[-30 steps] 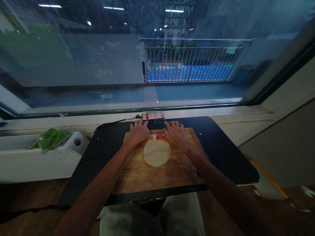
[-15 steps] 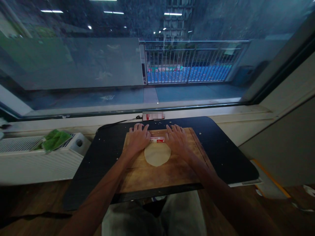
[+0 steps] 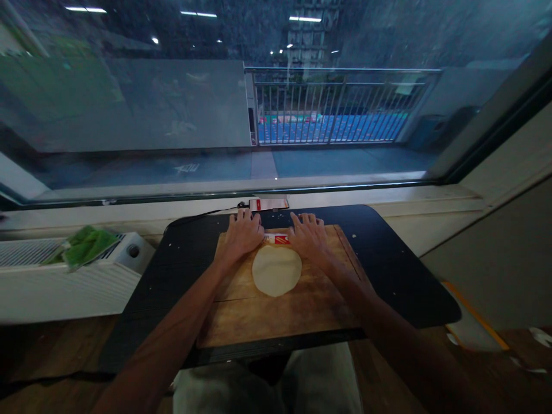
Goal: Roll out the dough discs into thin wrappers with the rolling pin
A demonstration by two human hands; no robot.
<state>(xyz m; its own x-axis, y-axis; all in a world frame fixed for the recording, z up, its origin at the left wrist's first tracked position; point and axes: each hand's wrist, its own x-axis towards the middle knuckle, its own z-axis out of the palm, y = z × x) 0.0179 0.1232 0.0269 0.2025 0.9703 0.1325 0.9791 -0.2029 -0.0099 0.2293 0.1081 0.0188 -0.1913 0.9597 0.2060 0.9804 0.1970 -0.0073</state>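
A round, flat sheet of dough (image 3: 276, 271) lies on the wooden board (image 3: 276, 322). Just beyond its far edge, a rolling pin (image 3: 276, 238) with a red and white printed wrap lies crosswise; only its middle shows between my hands. My left hand (image 3: 245, 231) covers the pin's left end, fingers curved over it and pointing away from me. Over the right end, my right hand (image 3: 308, 233) is placed the same way, its thumb side towards the printed wrap. Both palms hide the pin's ends.
The board rests on a black table (image 3: 172, 287) dotted with pale crumbs. A phone-like slab (image 3: 269, 204) with a cable stands at the table's far edge by the window. To the left is a white radiator (image 3: 64, 287) with a green cloth (image 3: 88, 244) on it.
Both hands have pushed the rolling pin a little away from me, to the dough's far edge. More of the dough shows, and it looks slightly wider. The view has shifted slightly.
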